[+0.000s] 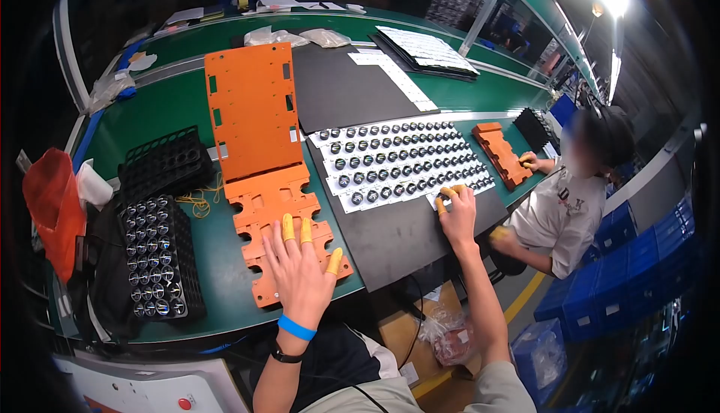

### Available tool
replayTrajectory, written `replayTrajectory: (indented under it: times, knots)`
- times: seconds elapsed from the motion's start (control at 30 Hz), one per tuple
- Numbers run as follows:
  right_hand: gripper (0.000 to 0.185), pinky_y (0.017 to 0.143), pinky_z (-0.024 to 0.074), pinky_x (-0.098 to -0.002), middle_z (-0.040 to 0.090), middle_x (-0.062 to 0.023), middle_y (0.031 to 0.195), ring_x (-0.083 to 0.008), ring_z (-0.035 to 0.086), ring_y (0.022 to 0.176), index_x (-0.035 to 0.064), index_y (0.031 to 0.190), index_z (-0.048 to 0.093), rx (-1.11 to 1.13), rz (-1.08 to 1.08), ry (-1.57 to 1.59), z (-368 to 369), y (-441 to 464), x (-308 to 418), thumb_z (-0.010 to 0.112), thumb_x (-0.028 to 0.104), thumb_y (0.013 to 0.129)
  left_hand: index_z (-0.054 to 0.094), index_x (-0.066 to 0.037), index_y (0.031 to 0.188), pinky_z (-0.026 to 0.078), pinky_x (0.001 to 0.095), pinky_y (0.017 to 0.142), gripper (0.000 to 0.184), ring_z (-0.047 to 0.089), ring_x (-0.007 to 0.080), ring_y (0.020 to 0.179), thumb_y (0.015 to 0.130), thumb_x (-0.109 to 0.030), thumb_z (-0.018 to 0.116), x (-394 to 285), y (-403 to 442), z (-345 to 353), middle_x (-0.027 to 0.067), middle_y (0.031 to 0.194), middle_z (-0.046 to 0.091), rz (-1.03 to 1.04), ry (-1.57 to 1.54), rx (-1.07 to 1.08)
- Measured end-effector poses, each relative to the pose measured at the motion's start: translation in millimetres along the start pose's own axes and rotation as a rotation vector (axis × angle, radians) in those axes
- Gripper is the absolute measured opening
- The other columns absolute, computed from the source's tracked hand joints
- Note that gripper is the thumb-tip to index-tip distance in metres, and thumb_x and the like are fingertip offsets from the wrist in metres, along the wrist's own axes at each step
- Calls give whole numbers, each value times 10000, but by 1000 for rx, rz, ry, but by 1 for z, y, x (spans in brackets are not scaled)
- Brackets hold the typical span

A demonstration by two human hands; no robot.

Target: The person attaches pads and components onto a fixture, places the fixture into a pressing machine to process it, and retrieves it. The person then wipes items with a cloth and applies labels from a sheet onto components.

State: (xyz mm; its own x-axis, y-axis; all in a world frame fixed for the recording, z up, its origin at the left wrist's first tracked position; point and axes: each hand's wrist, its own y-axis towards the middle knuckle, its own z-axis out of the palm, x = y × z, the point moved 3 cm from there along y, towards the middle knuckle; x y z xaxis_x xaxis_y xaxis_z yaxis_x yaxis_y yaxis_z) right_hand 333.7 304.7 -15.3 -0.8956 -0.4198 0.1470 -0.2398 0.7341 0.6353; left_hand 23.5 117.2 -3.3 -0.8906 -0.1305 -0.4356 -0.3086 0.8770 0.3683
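Observation:
My left hand [300, 274] lies with fingers spread, yellow finger cots on several of them, on the lower half of a hinged orange fixture [274, 210]. The fixture's perforated lid [251, 109] stands raised behind. To the right, my right hand [459, 218], also in yellow finger cots, has its fingers closed around a small white-and-black part [435, 201]. That part is at the near edge of rows of white pieces with round black tops [401, 162]. My fingers partly cover it, so I cannot tell whether it is lifted.
A black tray of shiny round parts [157, 259] stands on the left, with a black holed tray [165, 162] behind it. A dark mat [397, 244] lies under the rows. On the right, a co-worker [559, 210] has one hand at another orange fixture [504, 154]. Blue bins [615, 285] stand beyond.

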Motion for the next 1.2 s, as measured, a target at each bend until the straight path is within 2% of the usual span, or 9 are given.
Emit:
replayTrajectory:
  times: [0.27, 0.4, 0.67, 0.73, 0.77, 0.83, 0.9, 1.0, 1.2]
  knots:
    - [265, 885, 475, -435, 644, -123, 1035, -326, 575, 1024, 20, 1036, 741, -36, -10, -8, 2, 0, 0, 804, 116, 798, 495, 29, 1455, 145, 547, 1269, 718, 264, 416, 1511, 913, -388, 714, -1, 0, -2, 263, 1546, 406, -12, 9, 19]
    - [333, 886, 468, -440, 636, -141, 1059, -336, 572, 1021, 22, 1132, 722, -114, 17, 40, -17, -8, 23, 798, 109, 820, 481, 16, 1463, 142, 542, 1271, 704, 257, 399, 1518, 904, -335, 726, -4, 0, -3, 244, 1561, 394, -16, 0, 32]
    - [370, 796, 506, -404, 655, -112, 1016, -299, 603, 917, 83, 1161, 744, -189, -67, 531, -68, -98, 147, 795, 46, 797, 498, -2, 1463, 153, 533, 1273, 673, 268, 398, 1517, 923, -340, 714, -2, -1, 3, 218, 1567, 403, -10, 46, 16]
    - [312, 750, 486, -360, 645, -90, 952, -261, 580, 859, 45, 1134, 757, -226, -34, 645, -72, -132, 183, 783, 68, 824, 498, 2, 1464, 155, 531, 1273, 678, 268, 398, 1518, 927, -354, 710, -3, -1, 2, 222, 1569, 402, -10, 60, 21]
    - [406, 771, 498, -376, 633, -110, 1008, -288, 581, 896, 56, 1207, 738, -214, 16, 701, -73, -149, 200, 790, 52, 804, 497, 2, 1466, 155, 529, 1273, 681, 267, 397, 1519, 927, -356, 709, -3, -1, 2, 223, 1572, 400, -8, 60, 28]
    - [349, 779, 472, -357, 603, -113, 1022, -268, 540, 887, 11, 1230, 677, -222, 189, 839, -69, -181, 224, 753, 105, 902, 495, 2, 1470, 155, 524, 1274, 686, 266, 396, 1521, 928, -359, 708, -2, -1, 2, 224, 1577, 396, -9, 60, 37]
    - [397, 811, 459, -353, 586, -100, 1029, -255, 523, 910, 5, 1300, 595, -181, 343, 1020, -59, -208, 242, 723, 114, 941, 492, 3, 1475, 154, 519, 1275, 689, 263, 395, 1523, 931, -363, 704, -3, -1, 0, 225, 1582, 393, -9, 54, 47]
    - [473, 876, 433, -354, 547, -97, 1065, -240, 497, 967, 21, 1370, 517, -49, 298, 1161, -49, -230, 258, 712, 124, 951, 487, 4, 1481, 153, 515, 1276, 694, 258, 393, 1527, 934, -365, 702, -2, -2, 0, 226, 1587, 390, -8, 55, 54]
    - [455, 880, 381, -347, 513, -85, 1053, -220, 440, 927, 46, 1391, 478, 191, 352, 1148, -15, -270, 262, 655, 89, 974, 483, 0, 1488, 155, 515, 1275, 739, 251, 389, 1533, 916, -404, 721, -2, -3, 0, 218, 1596, 385, -9, 52, 71]
